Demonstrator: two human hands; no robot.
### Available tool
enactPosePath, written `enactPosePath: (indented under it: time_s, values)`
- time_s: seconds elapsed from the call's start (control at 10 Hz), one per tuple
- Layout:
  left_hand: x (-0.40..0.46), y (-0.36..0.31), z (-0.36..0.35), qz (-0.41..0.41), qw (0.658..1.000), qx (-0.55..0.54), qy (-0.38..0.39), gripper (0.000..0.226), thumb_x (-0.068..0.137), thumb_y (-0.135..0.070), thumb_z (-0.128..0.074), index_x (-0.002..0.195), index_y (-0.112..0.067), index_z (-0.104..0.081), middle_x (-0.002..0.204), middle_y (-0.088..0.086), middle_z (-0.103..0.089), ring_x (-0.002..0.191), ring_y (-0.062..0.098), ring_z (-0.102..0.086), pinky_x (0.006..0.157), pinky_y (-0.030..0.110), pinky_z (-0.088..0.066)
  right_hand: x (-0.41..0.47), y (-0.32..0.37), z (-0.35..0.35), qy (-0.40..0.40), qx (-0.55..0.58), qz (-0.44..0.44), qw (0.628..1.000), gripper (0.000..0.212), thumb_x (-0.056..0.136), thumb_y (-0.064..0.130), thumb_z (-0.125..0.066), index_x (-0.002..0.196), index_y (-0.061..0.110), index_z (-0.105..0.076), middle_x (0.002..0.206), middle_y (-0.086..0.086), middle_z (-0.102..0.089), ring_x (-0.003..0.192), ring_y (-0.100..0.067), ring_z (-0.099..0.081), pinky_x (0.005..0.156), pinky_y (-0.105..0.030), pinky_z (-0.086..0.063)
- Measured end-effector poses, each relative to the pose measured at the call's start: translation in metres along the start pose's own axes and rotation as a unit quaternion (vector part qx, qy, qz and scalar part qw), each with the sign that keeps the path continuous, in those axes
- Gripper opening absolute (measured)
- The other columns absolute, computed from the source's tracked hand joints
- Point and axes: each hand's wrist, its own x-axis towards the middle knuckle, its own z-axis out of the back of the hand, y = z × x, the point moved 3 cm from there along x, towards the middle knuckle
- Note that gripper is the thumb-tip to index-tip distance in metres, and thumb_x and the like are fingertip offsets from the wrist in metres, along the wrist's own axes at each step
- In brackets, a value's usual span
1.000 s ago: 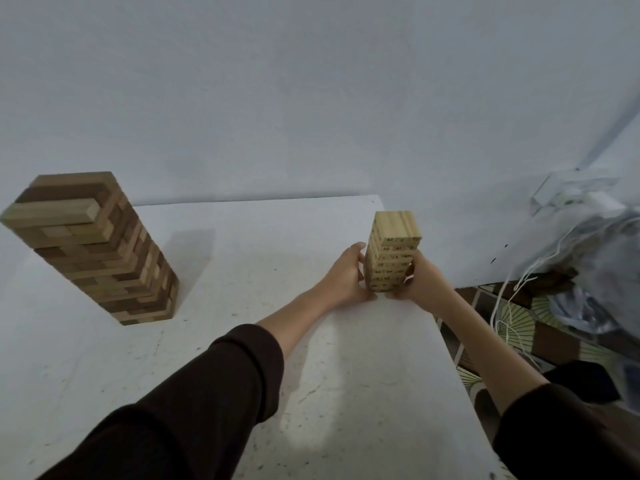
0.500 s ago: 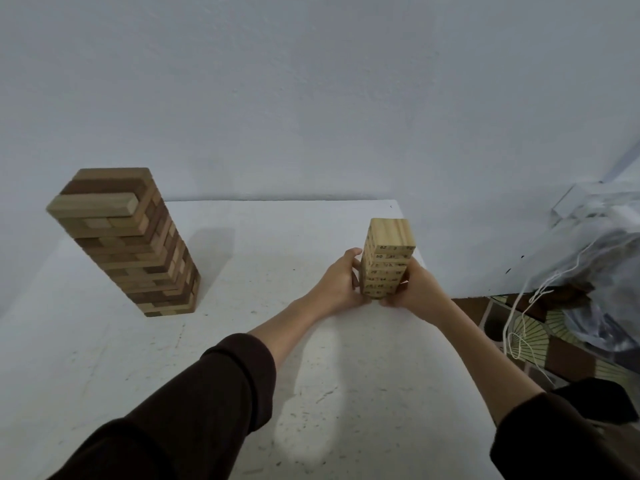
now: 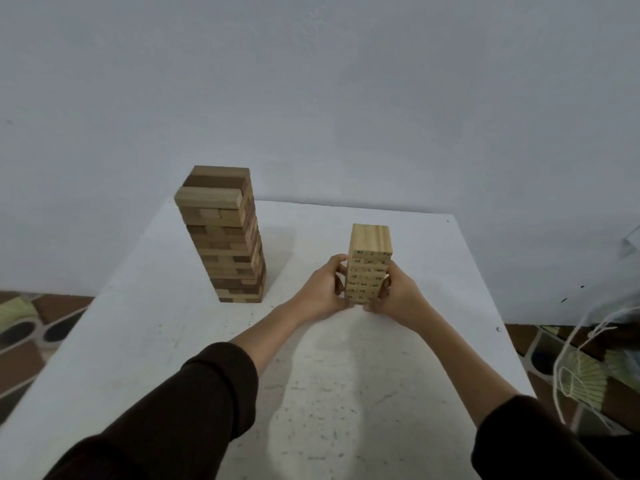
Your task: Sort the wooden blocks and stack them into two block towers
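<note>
The small pale tower point(image 3: 370, 263) stands upright on the white table point(image 3: 346, 393), and both hands are at its lower half. The left hand point(image 3: 325, 291) holds its left side with the fingers point(image 3: 337, 268) curled around the edge. The right hand point(image 3: 398, 296) holds the right side, fingers bent against the blocks. The top layers stay free above the fingers. The bigger mixed brown tower point(image 3: 225, 237) stands to the left, well apart. Compared with half a second before, the grip of both hands is the same, but both towers now appear further right in the view, and the tiled floor point(image 3: 31, 327) shows at the left.
</note>
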Motion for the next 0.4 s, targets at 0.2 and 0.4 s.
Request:
enactPosePath:
  time_s: [0.2, 0.4]
  values:
    - [-0.011, 0.01, 0.015, 0.006, 1.0, -0.001, -0.029, 0.078, 0.072, -0.008, -0.079, 0.138, -0.016, -0.037, 0.097, -0.01, -0.05, 0.076, 0.012, -0.053, 0.068, 0.026, -0.05, 0.007, 0.008, -0.02, 0.016, 0.015, 0.007, 1.0, 0.073, 0.062, -0.006, -0.077, 0.124, 0.018, -0.047, 0.11, -0.006, -0.062, 0.093, -0.022, -0.065, 0.079, -0.04, -0.057]
    - [-0.014, 0.015, 0.016, 0.003, 1.0, 0.001, -0.029, 0.083, 0.074, -0.012, -0.078, 0.143, -0.015, -0.032, 0.108, -0.005, -0.05, 0.079, 0.012, -0.053, 0.063, 0.015, -0.047, 0.009, 0.005, -0.024, 0.022, 0.018, 0.019, 0.999, 0.07, 0.063, -0.006, -0.077, 0.119, 0.023, -0.045, 0.107, -0.007, -0.061, 0.083, -0.021, -0.066, 0.071, -0.034, -0.057]
